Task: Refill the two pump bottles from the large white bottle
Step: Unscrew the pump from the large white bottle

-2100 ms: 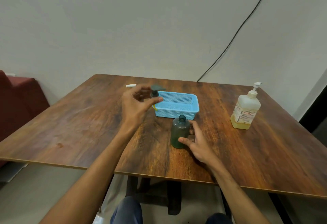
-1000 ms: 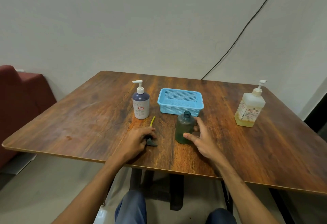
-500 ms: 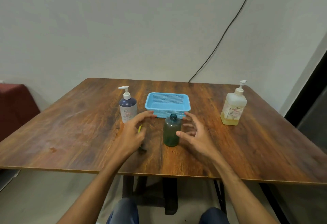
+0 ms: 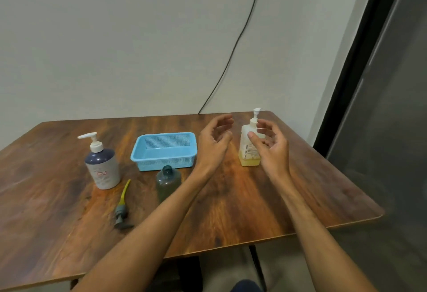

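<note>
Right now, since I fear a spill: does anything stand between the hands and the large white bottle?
Nothing visible does. The left hand and right hand flank the large white bottle; the blue basket sits beyond the left hand.

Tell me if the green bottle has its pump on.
No, the green bottle stands open-necked, and its pump lies on the table beside it.

A light-blue mesh basket (image 4: 166, 164) sits on the wooden table (image 4: 254, 199) in front of me, near the far edge and roughly midway along it. Behind the table rises a plain pale wall (image 4: 115, 37), down which a thin black cable (image 4: 233, 49) slants to the far edge. A dark, black-framed panel (image 4: 388, 130) stands past the table's right edge.
</note>
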Tool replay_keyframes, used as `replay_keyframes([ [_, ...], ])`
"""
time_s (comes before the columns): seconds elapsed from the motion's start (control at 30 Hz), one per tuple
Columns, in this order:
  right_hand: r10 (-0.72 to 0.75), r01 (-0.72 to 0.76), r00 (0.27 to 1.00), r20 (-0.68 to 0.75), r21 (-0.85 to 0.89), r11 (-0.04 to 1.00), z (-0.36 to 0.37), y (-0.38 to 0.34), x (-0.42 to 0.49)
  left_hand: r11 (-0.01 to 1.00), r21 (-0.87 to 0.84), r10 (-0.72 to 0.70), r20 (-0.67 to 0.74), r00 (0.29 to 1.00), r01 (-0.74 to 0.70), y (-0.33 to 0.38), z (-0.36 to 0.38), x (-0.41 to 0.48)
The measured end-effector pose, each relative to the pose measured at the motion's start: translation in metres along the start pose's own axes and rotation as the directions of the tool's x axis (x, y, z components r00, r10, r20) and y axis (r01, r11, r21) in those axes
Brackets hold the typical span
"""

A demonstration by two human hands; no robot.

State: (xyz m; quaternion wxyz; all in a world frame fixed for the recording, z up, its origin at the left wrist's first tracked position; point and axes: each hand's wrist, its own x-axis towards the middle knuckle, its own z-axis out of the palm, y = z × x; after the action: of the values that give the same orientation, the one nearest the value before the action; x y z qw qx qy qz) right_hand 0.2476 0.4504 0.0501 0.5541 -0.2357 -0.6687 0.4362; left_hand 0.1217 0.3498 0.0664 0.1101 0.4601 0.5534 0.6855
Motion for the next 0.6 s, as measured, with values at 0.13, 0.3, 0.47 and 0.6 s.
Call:
replay_keyframes([
  [0.13,0.039,-0.044,0.998,-0.041,-0.112,0.993,-0.015,0.037,0.026,0.993,0.073,-0.099,0.017,0.995,0.097,-0.038,0.035,0.024],
  [0.3,0.240,-0.217,0.966,0.100,-0.198,0.956,-0.027,0.078,0.055,0.960,0.169,-0.247,0.139,0.959,0.223,-0.079,0.055,0.048],
  [0.47,0.360,-0.309,0.887,0.288,-0.208,0.928,-0.030,0.101,0.078,0.950,0.192,-0.292,0.256,0.921,0.248,-0.104,0.064,0.061],
  [0.6,0.376,-0.329,0.847,0.376,-0.186,0.926,-0.028,0.114,0.085,0.959,0.140,-0.280,0.320,0.905,0.247,-0.111,0.067,0.067],
])
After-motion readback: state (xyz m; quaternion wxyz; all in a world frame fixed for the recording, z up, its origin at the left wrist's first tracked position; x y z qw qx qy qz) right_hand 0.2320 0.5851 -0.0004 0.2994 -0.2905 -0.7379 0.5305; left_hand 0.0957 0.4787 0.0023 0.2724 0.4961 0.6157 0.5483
